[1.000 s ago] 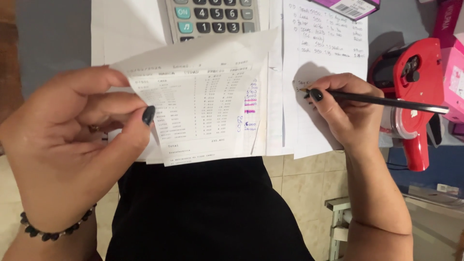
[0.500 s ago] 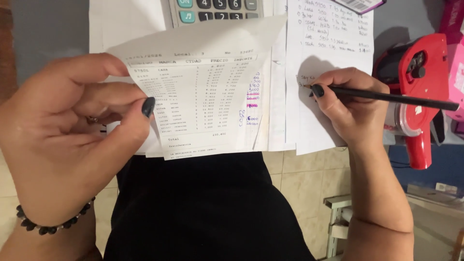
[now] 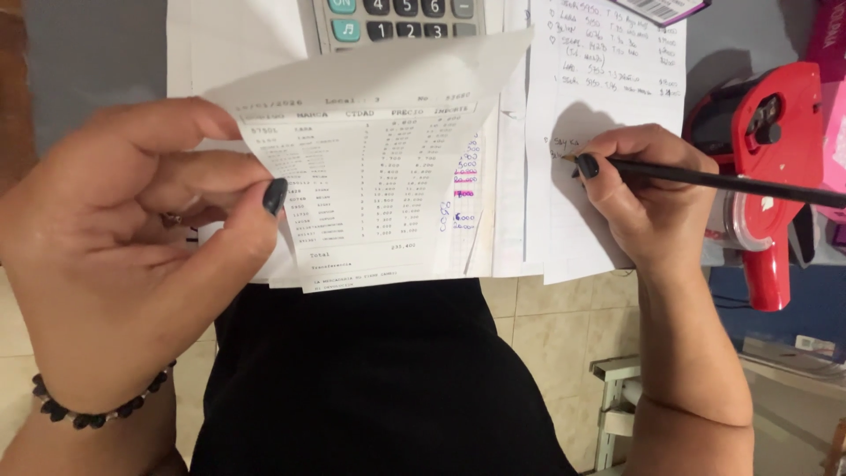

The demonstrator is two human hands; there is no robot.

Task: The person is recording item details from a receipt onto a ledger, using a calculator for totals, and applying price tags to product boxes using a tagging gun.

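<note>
I am copying entries off a printed receipt (image 3: 370, 176) onto a handwritten sheet (image 3: 608, 79), and by my reckoning I am partway down the list: several written lines stand above my pen tip, and a fresh line is just begun.

My left hand (image 3: 132, 256) pinches the receipt's left edge between thumb and fingers, closed on the paper and lifting it so that it tilts up towards me. The slip stretches rightward from that pinch, its far edge overlapping the other papers and reaching just short of the sheet I write on. A calculator (image 3: 397, 22) lies above it, partly covered by the receipt's upper edge.

My right hand (image 3: 652, 194) is closed around a black pencil (image 3: 731, 181), its point touching the sheet at the start of the new line, the shaft running out to the right over a red price-label gun (image 3: 767, 167) that sits just beside my hand.

The next move, as I judge it, calls for reading the following row on the slip while keeping the paper steady and flat enough to see, then carrying on along the line without smudging what is above.
</note>
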